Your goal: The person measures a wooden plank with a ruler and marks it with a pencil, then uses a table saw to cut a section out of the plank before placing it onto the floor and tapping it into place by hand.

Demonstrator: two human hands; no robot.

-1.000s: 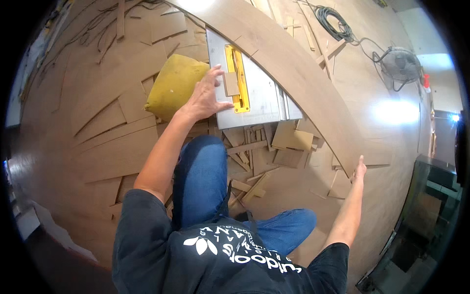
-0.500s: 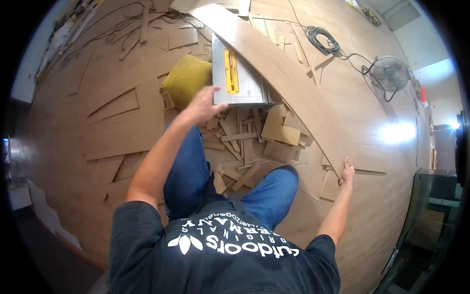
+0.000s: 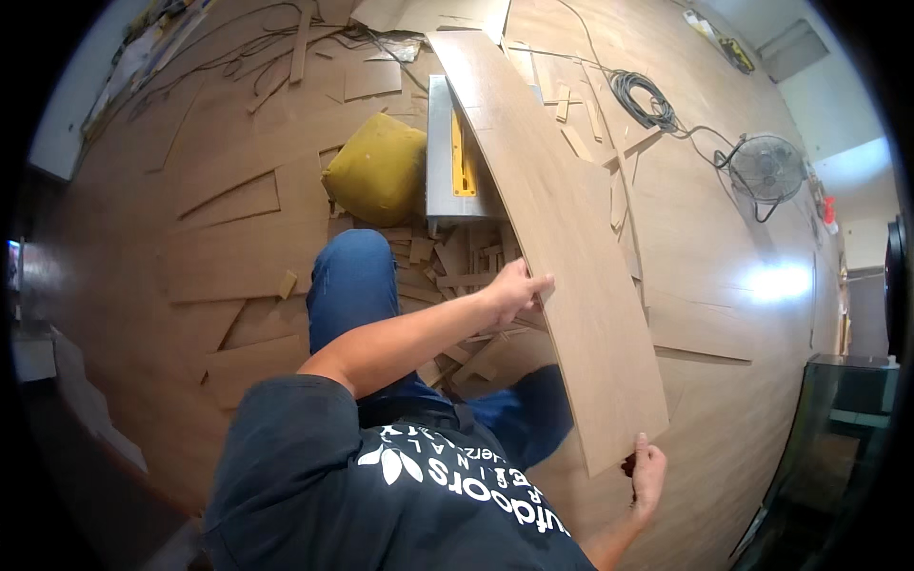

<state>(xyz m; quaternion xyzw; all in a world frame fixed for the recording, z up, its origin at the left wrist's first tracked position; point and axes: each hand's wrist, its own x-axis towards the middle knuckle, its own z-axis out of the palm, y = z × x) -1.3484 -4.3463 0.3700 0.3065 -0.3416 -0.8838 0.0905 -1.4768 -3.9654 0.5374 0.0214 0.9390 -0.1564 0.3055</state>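
A long light-brown wooden board slants from the far middle toward me, its far part lying over a small grey table saw with a yellow slotted insert. My left hand grips the board's left edge midway, thumb on top and fingers below. At the near right corner is my right hand, thumb tip on the end edge and fingers curled low, partly hidden. The board covers the saw's right side.
A dusty yellow rounded block stands left of the saw. Wood offcuts litter the floor between my knees and the saw. Farther right are a coiled cable and a fan; a glass tank stands at the right.
My left hand has left the saw's near left corner and taken hold of the board's edge. The board has come nearer and turned, its near end swinging toward me, and my right hand moved with it.
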